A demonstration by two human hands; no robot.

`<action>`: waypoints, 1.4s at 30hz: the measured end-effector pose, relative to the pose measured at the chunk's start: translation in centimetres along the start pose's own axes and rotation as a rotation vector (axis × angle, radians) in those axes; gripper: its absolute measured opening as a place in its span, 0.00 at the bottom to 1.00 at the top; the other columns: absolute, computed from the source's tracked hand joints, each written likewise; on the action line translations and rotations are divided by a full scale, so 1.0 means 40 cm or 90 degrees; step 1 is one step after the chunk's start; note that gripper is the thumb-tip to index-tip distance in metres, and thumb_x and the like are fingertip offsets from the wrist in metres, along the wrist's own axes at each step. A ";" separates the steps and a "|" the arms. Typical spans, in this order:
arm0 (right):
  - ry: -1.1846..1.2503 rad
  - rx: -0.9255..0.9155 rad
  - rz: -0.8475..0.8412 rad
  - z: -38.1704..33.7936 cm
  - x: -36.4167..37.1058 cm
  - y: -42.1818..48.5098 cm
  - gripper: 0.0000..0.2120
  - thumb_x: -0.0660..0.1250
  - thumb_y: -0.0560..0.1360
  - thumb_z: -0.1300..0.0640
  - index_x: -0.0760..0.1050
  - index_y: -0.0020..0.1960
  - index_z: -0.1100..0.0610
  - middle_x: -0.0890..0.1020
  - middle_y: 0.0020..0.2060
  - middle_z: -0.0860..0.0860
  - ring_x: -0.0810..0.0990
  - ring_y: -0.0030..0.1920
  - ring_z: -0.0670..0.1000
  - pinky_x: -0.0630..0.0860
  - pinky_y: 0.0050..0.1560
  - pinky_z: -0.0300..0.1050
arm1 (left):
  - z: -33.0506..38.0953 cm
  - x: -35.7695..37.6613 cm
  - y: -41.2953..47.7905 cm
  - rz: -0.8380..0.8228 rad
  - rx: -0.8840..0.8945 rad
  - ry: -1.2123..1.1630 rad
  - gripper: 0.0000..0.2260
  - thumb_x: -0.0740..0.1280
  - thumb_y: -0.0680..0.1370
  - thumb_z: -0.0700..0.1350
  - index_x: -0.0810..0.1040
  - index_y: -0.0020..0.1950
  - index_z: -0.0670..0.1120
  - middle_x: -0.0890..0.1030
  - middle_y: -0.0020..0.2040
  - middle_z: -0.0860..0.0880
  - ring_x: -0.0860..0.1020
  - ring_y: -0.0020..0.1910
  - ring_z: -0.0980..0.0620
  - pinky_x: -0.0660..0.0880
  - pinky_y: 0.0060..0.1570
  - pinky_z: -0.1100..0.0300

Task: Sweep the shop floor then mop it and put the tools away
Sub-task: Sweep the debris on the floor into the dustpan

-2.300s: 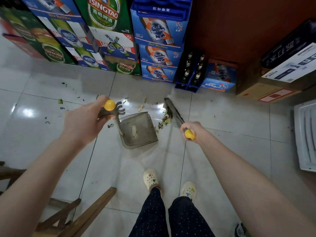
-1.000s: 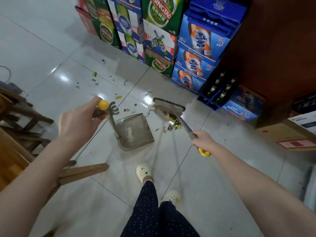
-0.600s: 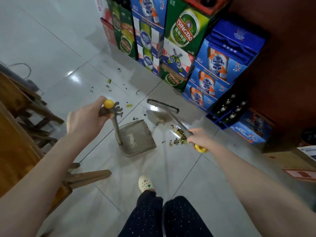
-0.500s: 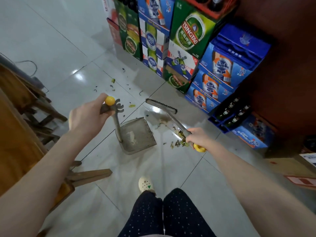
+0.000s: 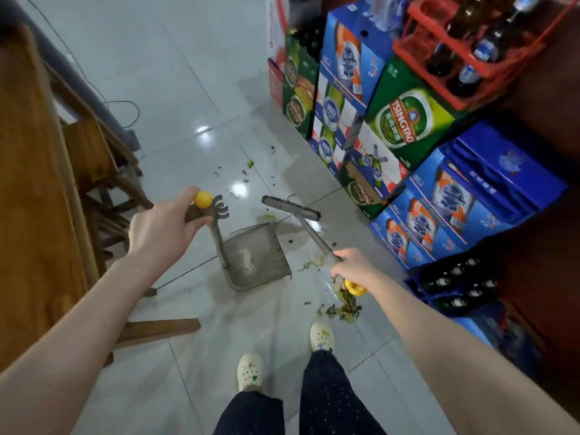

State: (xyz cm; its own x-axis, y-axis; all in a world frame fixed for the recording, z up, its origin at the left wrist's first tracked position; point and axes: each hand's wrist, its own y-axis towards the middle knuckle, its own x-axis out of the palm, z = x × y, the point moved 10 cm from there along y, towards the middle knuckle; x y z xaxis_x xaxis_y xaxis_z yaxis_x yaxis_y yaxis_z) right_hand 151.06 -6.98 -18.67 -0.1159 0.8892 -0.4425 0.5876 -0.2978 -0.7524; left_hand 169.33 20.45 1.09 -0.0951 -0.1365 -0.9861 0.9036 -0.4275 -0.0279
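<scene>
My left hand (image 5: 163, 229) grips the yellow-capped handle of a grey long-handled dustpan (image 5: 255, 260), whose tray rests on the white tiled floor (image 5: 175, 83). My right hand (image 5: 353, 266) grips the grey broom (image 5: 293, 208) near its yellow end cap. The broom head lies beyond the dustpan's far edge. A pile of green and brown scraps (image 5: 343, 307) lies on the floor below my right hand, to the right of the dustpan. Smaller bits of debris (image 5: 244, 172) are scattered farther away.
Stacked beer cartons (image 5: 405, 127) and crates of bottles (image 5: 455, 281) line the right side. A wooden table (image 5: 28, 189) and stools stand at the left, with a wooden leg (image 5: 157, 329) jutting onto the floor. My feet in pale clogs (image 5: 249, 370) stand near the bottom.
The view has swung left and my body has turned. The broom head has moved farther out past the dustpan's far edge, leaving the scrap pile lying near my right foot.
</scene>
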 end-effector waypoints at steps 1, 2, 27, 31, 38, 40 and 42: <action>-0.010 -0.009 -0.010 -0.017 -0.021 0.019 0.34 0.67 0.70 0.66 0.62 0.75 0.59 0.74 0.65 0.58 0.80 0.51 0.56 0.77 0.55 0.47 | 0.004 -0.003 0.006 0.009 -0.014 0.002 0.14 0.63 0.76 0.59 0.66 0.53 0.51 0.76 0.34 0.51 0.78 0.36 0.41 0.67 0.32 0.56; -0.015 -0.018 -0.020 -0.036 -0.044 0.038 0.33 0.66 0.71 0.67 0.62 0.74 0.60 0.74 0.65 0.59 0.81 0.50 0.56 0.76 0.56 0.49 | 0.011 -0.009 0.015 0.020 -0.026 0.004 0.14 0.63 0.76 0.59 0.67 0.53 0.51 0.76 0.34 0.51 0.78 0.36 0.41 0.65 0.31 0.56; -0.095 -0.053 -0.025 -0.665 -0.018 0.569 0.26 0.66 0.69 0.66 0.72 0.68 0.60 0.79 0.55 0.58 0.76 0.45 0.56 0.75 0.49 0.50 | -0.381 -0.023 0.495 0.033 -0.120 -0.054 0.11 0.64 0.76 0.57 0.67 0.51 0.53 0.74 0.33 0.57 0.76 0.33 0.46 0.71 0.32 0.56; -0.121 -0.034 -0.047 -0.795 0.044 0.646 0.26 0.65 0.69 0.66 0.72 0.67 0.58 0.79 0.46 0.55 0.75 0.32 0.52 0.74 0.36 0.44 | -0.491 -0.011 0.567 0.010 -0.126 -0.077 0.10 0.63 0.77 0.56 0.66 0.50 0.52 0.70 0.30 0.58 0.72 0.30 0.49 0.68 0.30 0.58; -0.197 -0.033 -0.089 -0.910 0.130 0.778 0.28 0.62 0.72 0.69 0.67 0.71 0.57 0.78 0.45 0.57 0.73 0.30 0.53 0.72 0.33 0.45 | -0.632 -0.002 0.659 -0.003 -0.133 -0.059 0.12 0.64 0.76 0.56 0.67 0.53 0.51 0.72 0.31 0.55 0.73 0.29 0.47 0.72 0.30 0.57; -0.211 -0.038 -0.088 -0.925 0.145 0.808 0.24 0.61 0.72 0.69 0.70 0.68 0.60 0.77 0.41 0.55 0.73 0.31 0.53 0.72 0.34 0.45 | -0.663 0.001 0.668 -0.003 -0.137 -0.062 0.12 0.65 0.75 0.55 0.69 0.53 0.50 0.69 0.29 0.58 0.71 0.27 0.50 0.69 0.28 0.60; -0.228 -0.040 -0.086 -0.930 0.156 0.830 0.20 0.61 0.73 0.69 0.73 0.64 0.61 0.79 0.42 0.56 0.75 0.33 0.52 0.73 0.35 0.45 | -0.685 0.009 0.677 -0.010 -0.143 -0.058 0.12 0.65 0.75 0.54 0.70 0.54 0.50 0.68 0.29 0.59 0.69 0.26 0.54 0.63 0.26 0.64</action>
State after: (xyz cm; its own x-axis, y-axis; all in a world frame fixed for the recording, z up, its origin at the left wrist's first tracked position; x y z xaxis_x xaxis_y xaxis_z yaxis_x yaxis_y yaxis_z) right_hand 199.64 1.58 -28.25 -0.4615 0.7379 -0.4925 0.5942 -0.1552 -0.7892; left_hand 205.19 33.31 -4.51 -0.1376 -0.2156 -0.9667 0.9710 -0.2221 -0.0887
